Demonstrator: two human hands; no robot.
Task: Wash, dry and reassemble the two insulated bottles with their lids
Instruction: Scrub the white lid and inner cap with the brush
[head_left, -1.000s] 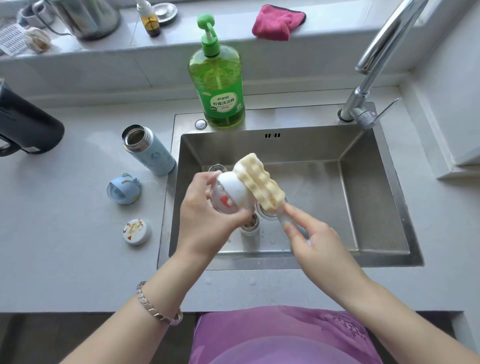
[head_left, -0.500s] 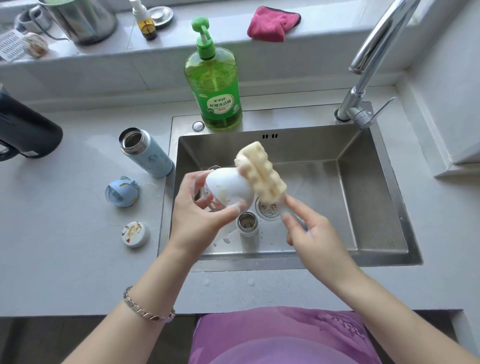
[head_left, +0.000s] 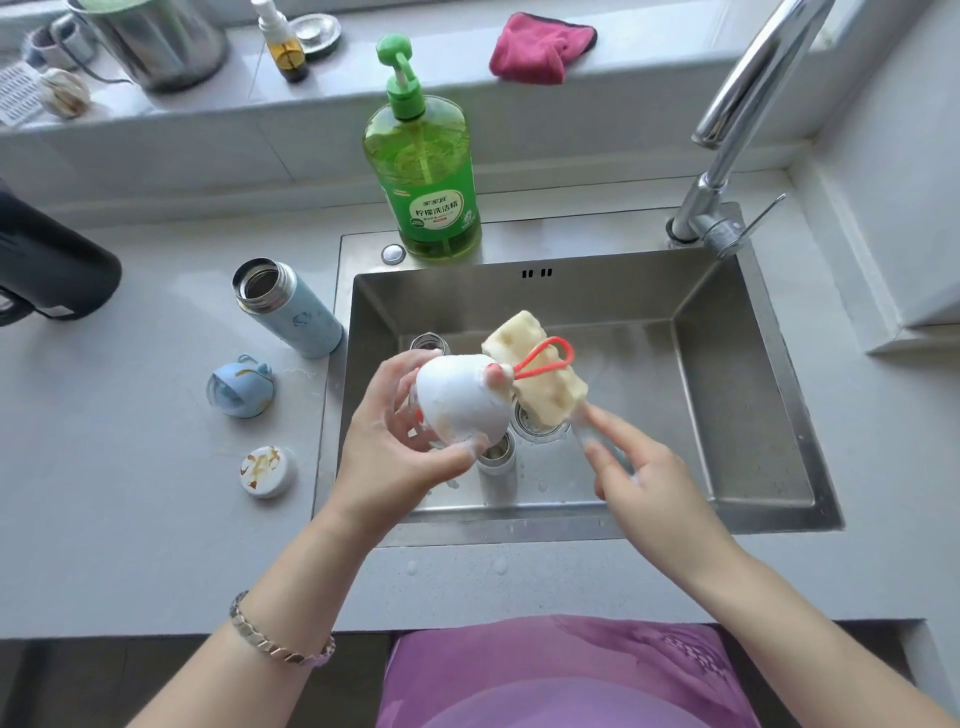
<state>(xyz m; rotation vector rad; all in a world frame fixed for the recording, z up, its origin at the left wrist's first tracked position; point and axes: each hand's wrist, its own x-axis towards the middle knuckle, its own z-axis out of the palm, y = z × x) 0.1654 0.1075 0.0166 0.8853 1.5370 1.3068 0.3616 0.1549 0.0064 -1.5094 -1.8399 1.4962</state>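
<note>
My left hand (head_left: 395, 457) grips a white domed bottle lid (head_left: 460, 405) with a red loop (head_left: 545, 358) over the sink. My right hand (head_left: 644, 473) holds the clear handle of a yellowish sponge brush (head_left: 535, 371), whose head rests against the lid's far side. Below the lid a white bottle (head_left: 496, 467) stands open in the sink basin (head_left: 727, 415). On the counter to the left stands an open light-blue bottle (head_left: 288, 306), with its blue lid (head_left: 240, 387) and a small white inner cap (head_left: 266, 470) in front of it.
A green dish-soap pump bottle (head_left: 423, 166) stands on the sink's back rim. The faucet (head_left: 737, 119) rises at the right. A black jug (head_left: 47, 265) lies at the far left. On the ledge are a pink cloth (head_left: 540, 47), a metal pot (head_left: 156, 41) and a small spray bottle (head_left: 283, 44).
My left hand has turned the white lid so its domed top and red loop face up. The sponge head has shifted from the lid's top to its far right side.
</note>
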